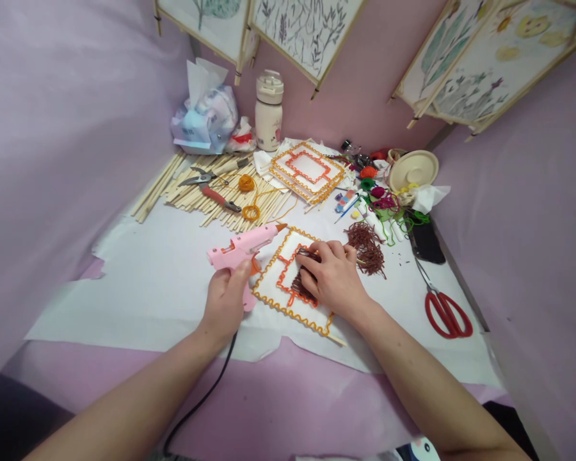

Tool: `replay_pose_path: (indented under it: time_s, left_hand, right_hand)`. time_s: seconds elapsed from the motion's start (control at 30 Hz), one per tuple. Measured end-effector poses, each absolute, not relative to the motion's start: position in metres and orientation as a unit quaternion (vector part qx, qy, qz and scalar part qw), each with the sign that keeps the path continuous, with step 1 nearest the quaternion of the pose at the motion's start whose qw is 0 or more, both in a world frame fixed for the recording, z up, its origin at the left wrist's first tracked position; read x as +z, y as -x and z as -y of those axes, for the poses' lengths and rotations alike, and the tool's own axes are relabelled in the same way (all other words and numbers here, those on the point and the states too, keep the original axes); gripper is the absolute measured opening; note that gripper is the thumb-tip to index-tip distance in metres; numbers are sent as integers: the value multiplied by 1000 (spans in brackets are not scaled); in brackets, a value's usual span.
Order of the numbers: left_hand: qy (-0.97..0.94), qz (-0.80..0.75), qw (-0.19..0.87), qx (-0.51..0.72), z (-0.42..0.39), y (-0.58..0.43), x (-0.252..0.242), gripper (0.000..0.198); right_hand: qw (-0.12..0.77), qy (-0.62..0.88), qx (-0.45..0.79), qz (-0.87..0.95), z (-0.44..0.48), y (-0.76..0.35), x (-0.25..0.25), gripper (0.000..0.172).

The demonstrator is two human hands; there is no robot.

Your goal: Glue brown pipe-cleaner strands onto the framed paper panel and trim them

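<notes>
While the left hand (pixel 224 304) grips a pink hot glue gun (pixel 237 246), nozzle (pixel 281 226) rightward, the right hand's (pixel 333 278) fingers press brown yarn (pixel 302 285).

We note both forearms bare: the left forearm (pixel 125 400) enters from the lower left, the right forearm (pixel 425 387) from the lower right. The left hand (pixel 224 301) is closed in a firm grip, thumb uppermost. The right hand (pixel 333 275) lies palm-down, its fingers (pixel 321 251) curled forward and downward.
</notes>
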State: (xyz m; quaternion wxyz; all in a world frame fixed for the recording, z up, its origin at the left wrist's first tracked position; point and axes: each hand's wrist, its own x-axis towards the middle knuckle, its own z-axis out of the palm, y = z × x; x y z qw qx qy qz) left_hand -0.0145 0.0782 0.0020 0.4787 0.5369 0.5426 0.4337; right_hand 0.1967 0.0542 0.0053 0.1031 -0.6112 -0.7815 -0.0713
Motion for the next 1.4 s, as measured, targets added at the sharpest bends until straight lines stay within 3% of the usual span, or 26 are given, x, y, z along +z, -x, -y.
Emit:
replay_pose_path:
  time_s: [0.93, 1.27, 1.4]
  left_hand:
    - [-520, -545, 498, 430, -79, 14, 7, 40]
    - [-532, -545, 482, 433, -78, 11, 14, 38]
    - [-537, -546, 479, 429, -76, 11, 14, 37]
  right_hand:
    - [175, 617, -29, 766, -50, -199, 12, 24]
    - [248, 752, -23, 610, -3, -281, 10, 25]
    - [197, 845, 22, 496, -11, -316, 14, 35]
